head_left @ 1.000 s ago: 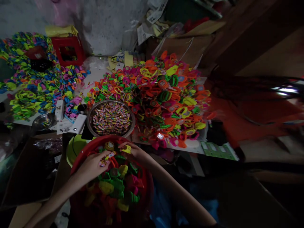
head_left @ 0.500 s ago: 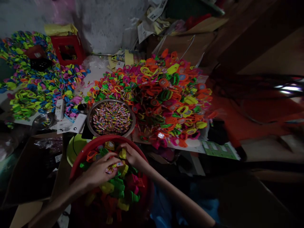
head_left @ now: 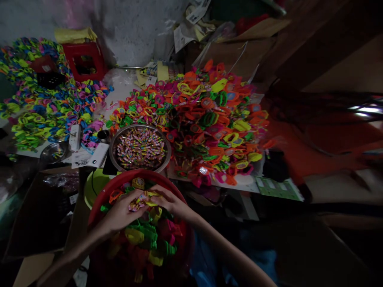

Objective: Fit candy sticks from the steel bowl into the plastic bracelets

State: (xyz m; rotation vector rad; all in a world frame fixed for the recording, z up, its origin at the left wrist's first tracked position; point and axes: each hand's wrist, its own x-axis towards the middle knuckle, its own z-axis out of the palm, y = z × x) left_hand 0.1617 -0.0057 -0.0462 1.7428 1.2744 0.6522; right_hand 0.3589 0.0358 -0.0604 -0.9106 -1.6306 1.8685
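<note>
Above a red tub (head_left: 95, 211) of colourful plastic toy watches (head_left: 146, 235), my two hands meet. My left hand (head_left: 124, 213) is closed around several small wrapped candies (head_left: 137, 202), pink and yellow. A yellow toy watch (head_left: 154, 198) is pinched in the fingers of my right hand (head_left: 170, 202), right against the candies. Whether a candy is inside the watch is hidden by the fingers. Just beyond the tub, a steel bowl (head_left: 168, 153) holds many more wrapped candies.
A tall heap of toy watches (head_left: 215, 119) covers the table's middle, with another pile (head_left: 44, 107) at left. A white power strip (head_left: 74, 137), a phone-like white object (head_left: 100, 155) and a small metal dish (head_left: 54, 152) lie near the bowl. A cardboard box (head_left: 38, 215) stands lower left.
My right hand has lifted the yellow toy watch from the tub and brought it left to the candies. My left hand has turned, showing the candies more.
</note>
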